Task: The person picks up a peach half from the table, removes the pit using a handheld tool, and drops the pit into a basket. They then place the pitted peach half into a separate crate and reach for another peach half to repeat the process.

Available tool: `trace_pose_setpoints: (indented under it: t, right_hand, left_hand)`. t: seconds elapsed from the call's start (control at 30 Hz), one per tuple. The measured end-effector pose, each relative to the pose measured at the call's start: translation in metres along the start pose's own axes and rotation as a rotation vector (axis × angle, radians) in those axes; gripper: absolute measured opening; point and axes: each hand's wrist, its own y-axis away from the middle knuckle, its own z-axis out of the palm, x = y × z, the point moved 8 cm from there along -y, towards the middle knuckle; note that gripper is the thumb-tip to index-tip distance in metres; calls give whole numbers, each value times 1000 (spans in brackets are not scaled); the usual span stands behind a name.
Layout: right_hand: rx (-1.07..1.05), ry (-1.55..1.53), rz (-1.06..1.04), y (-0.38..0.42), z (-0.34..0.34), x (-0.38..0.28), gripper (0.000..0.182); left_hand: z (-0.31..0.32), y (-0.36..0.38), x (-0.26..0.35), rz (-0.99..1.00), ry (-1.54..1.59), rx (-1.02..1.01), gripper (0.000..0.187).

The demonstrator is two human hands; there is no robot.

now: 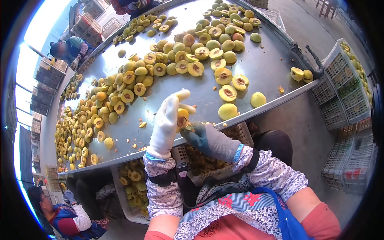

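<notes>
My left hand (165,124), in a white glove, is closed round a yellow stone fruit half (183,118) near the table's front edge, with its index finger stretched out above. Brown shows in the fruit's cut face. My right hand (214,141), in a grey and teal glove, has its fingers pressed together at the fruit's lower side; its fingertips are partly hidden. Just beyond my hands, cut halves (227,93) lie face up on the metal table (160,104). A yellow-green fruit piece (227,111) sits by the edge with its rounded side up.
Many halves form a long heap (128,80) across the table. Below the edge stand a crate of scraps (244,134) and a crate of halves (120,192). Stacked crates (344,80) are at the right. Co-workers (74,50) (76,220) are at the left; another person (130,6) is opposite.
</notes>
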Motion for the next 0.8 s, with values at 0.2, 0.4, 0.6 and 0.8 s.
trace_pose_setpoints:
  t: [0.2,0.4,0.6,0.8]
  right_hand:
    - [-54,-368,44,-1,6,-17,52]
    - [-123,-396,166,8,6,-31,61]
    - [15,62,-561,8,6,-26,48]
    - [-387,-388,427,21,16,-18,46]
  left_hand:
    - [7,5,-8,219,476,277,61]
    - [2,0,-21,-49,578,192,51]
    - [5,10,-16,73,631,401,51]
    - [-5,8,-21,97,545,182,43]
